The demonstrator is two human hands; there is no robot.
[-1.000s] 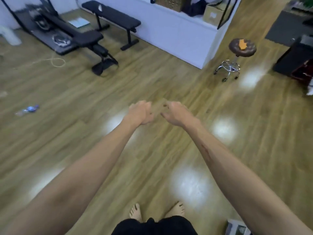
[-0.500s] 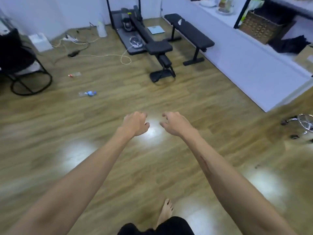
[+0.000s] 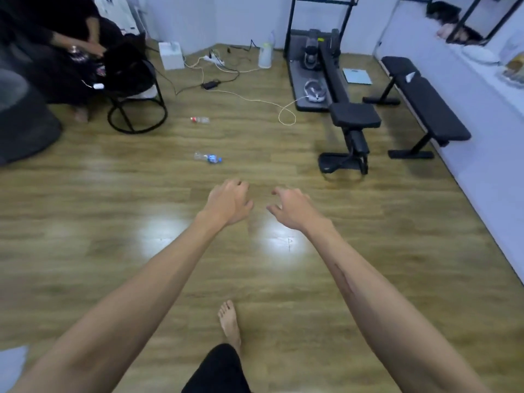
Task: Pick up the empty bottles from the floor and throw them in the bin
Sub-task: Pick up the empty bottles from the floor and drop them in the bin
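Clear bottle w/ blue label (image 3: 208, 158) lies on its side on the wood floor (image 3: 368, 251), blurry, contents hard to tell. Second bottle w/ red cap (image 3: 200, 120) lies beyond it, nearer the round black chair (image 3: 136, 103). We see no bin. Our left hand (image 3: 228, 202) & right hand (image 3: 292, 208) hover short of the blue-label bottle, fingers loosely spread, holding nothing.

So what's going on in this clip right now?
A person is walking barefoot across a wooden floor with both arms stretched forward. The left hand and right hand are open and empty. Two clear plastic bottles lie ahead on the floor: a nearer one with a blue label and a farther one with a red cap. Neither has been picked up, and no bin is in view.
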